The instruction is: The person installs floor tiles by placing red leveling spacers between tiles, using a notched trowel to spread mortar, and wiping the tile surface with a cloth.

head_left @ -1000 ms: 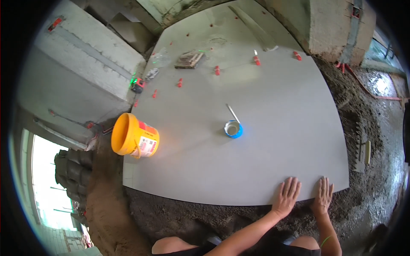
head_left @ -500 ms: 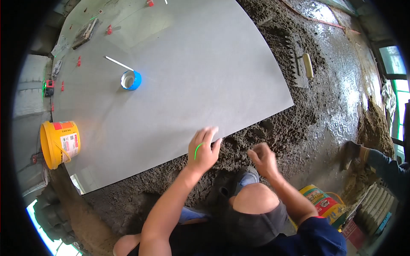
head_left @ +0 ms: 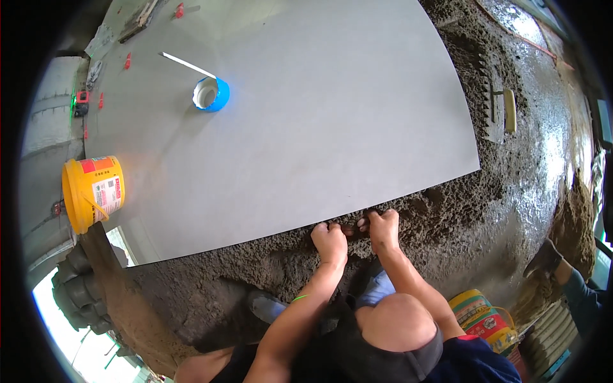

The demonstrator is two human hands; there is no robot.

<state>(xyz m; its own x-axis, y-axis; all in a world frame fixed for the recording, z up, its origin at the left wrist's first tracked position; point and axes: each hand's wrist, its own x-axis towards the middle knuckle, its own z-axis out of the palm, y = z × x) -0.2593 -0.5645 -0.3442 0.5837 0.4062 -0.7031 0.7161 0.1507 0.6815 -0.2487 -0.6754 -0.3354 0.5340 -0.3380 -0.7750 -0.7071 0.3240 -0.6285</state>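
Note:
A large grey tile (head_left: 345,127) lies before me on a bed of rough, wet mortar (head_left: 440,210). Just off its near edge, my left hand (head_left: 330,244) is bent down with its fingers curled in the mortar. Close to its right, my right hand (head_left: 383,231) is curled the same way, thumb side toward the left hand. A small gap separates the two. Both sets of fingertips are partly hidden in the dark mortar, so whatever they grip does not show.
On the tile stand a blue cup (head_left: 223,94) with a white stick and, at left, a yellow bucket (head_left: 96,191). A notched trowel (head_left: 509,112) rests on mortar at right. Another bucket (head_left: 479,313) stands beside my right arm. Another person's sleeve (head_left: 581,303) shows at far right.
My left hand has come off the tile, down and right to the mortar at its edge. My right hand has moved slightly left, closer to it. The view has shifted.

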